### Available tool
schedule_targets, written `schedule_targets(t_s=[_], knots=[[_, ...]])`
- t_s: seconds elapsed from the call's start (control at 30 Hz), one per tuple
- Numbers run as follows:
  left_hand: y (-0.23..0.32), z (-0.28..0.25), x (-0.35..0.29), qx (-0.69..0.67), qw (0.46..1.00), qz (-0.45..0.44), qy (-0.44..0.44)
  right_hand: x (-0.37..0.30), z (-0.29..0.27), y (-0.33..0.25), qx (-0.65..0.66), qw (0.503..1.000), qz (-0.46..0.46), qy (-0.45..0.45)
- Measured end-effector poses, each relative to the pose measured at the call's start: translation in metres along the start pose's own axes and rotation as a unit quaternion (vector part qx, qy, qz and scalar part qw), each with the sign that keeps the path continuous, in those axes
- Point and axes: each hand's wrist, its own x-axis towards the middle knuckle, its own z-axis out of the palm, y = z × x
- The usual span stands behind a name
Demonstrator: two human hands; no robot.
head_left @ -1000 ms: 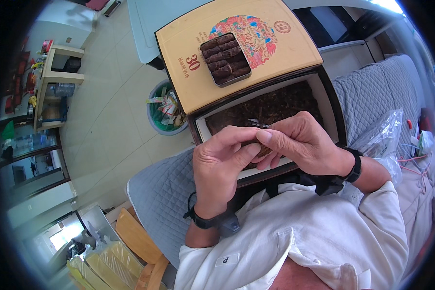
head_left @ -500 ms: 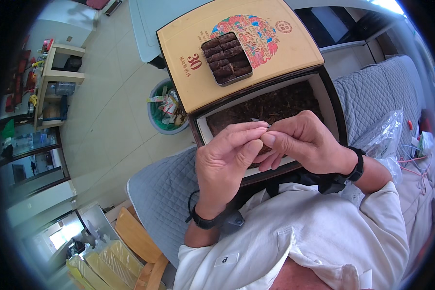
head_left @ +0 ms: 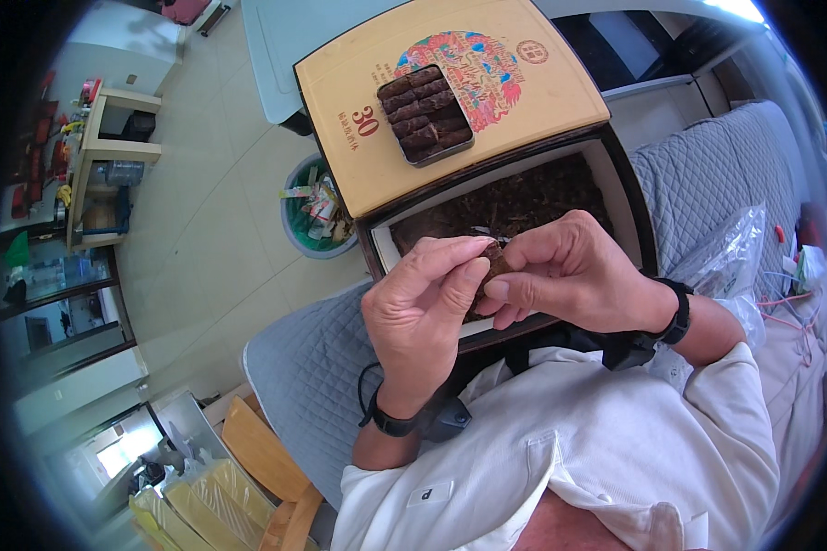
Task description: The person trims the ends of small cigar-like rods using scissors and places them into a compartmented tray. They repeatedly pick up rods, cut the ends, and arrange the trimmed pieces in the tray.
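Brown leaf [head_left: 492,264] is pinched between left hand [head_left: 421,312] and right hand [head_left: 574,280] above the open box [head_left: 638,202], probably so any bits drop inside, with the tin [head_left: 447,156] handy near the lid's [head_left: 345,87] front edge.

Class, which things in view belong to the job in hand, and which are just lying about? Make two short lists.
Probably part of the job:
left hand and right hand
brown piece they hold
box of dark shreds
tin of brown rolls

Apparently just lying about:
bin
plastic bag
chair
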Motion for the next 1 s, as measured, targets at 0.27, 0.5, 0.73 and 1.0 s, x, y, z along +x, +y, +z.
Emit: schedule_targets(t_s=[0.27, 0.5, 0.73, 1.0], knots=[[-0.007, -0.002, 0.001, -0.064, 0.997, -0.012, -0.034, -0.001, -0.004, 0.005, -0.024, 0.999, -0.045, -0.021], [-0.003, -0.001, 0.0, -0.137, 0.986, -0.086, -0.042, -0.001, 0.0, -0.001, 0.009, 1.0, 0.021, 0.019], [-0.004, 0.002, 0.001, -0.108, 0.991, -0.074, -0.034, 0.0, -0.004, 0.006, -0.025, 1.0, -0.005, 0.01], [-0.001, -0.003, -0.002, 0.044, 0.998, -0.017, -0.048, 0.001, -0.005, -0.001, 0.058, 0.998, 0.036, -0.002]])
